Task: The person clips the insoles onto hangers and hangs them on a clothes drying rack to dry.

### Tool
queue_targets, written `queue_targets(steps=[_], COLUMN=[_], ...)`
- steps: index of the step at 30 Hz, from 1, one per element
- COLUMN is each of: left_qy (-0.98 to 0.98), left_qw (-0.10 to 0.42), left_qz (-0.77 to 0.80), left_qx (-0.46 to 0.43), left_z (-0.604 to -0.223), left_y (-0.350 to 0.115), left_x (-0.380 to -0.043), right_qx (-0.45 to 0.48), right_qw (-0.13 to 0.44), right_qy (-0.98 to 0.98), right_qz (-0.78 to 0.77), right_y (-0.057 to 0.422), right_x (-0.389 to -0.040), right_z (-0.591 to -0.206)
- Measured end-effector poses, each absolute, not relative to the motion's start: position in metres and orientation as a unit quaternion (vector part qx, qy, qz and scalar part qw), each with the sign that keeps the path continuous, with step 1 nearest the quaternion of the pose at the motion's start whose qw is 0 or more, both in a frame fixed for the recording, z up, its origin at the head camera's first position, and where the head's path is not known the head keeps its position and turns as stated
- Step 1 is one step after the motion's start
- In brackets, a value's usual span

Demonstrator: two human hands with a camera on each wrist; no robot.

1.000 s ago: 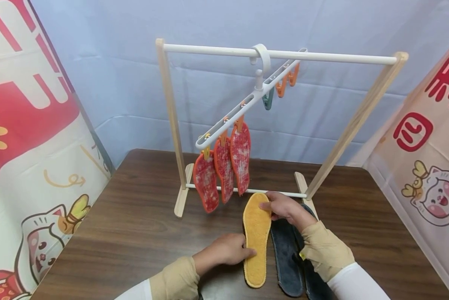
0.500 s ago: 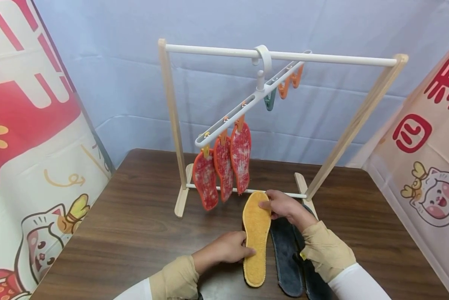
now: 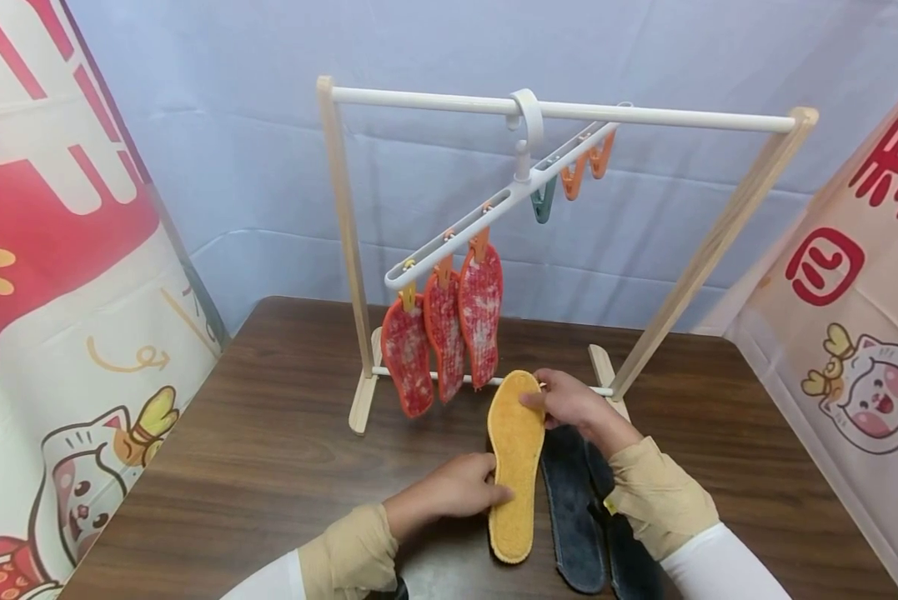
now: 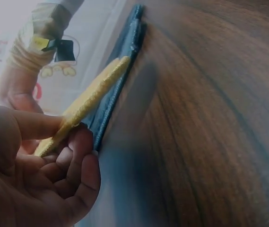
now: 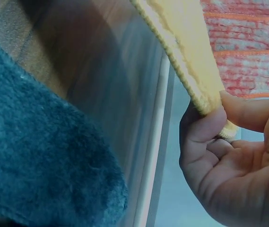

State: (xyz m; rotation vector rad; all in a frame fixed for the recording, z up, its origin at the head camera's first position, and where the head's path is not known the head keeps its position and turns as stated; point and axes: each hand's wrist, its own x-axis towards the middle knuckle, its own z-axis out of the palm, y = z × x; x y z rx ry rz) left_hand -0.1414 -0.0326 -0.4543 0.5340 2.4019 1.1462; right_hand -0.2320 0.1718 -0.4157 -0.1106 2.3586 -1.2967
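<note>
Left hand [image 3: 459,485] and right hand [image 3: 571,402] pinch 1 long yellow fabric insole [image 3: 514,458] at its 8 and 1 o'clock edges, 2 dark-blue plush insoles [image 3: 574,521] lying at 4 o'clock.

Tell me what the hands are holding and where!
A yellow insole: the right hand pinches it near its far end, the left hand on its nearer half's edge.

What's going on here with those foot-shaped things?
Someone holds a yellow insole: the left-hand grip pinches its side, the right-hand grip its upper end. Three red insoles hang from pegs on a white hanger, where three other pegs hold nothing. Two dark insoles lie on the table. The yellow insole isn't clipped up.
</note>
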Motion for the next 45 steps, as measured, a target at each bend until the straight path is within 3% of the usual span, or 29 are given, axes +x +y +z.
queue_targets(steps=[26,45], left_qy=[0.833,0.842], left_qw=[0.171,0.107], left_qz=[0.504,0.506], left_qx=[0.150,0.153], left_z=[-0.444,-0.437], left_y=[-0.007,-0.003], left_x=[-0.156,-0.165], right_qx=[-0.094,-0.110], right_qw=[0.195,0.175], right_qy=[0.864,0.864], right_qz=[-0.455,-0.460], right_y=[0.194,0.197], right_x=[-0.251,-0.255], right_z=[-0.376,-0.356])
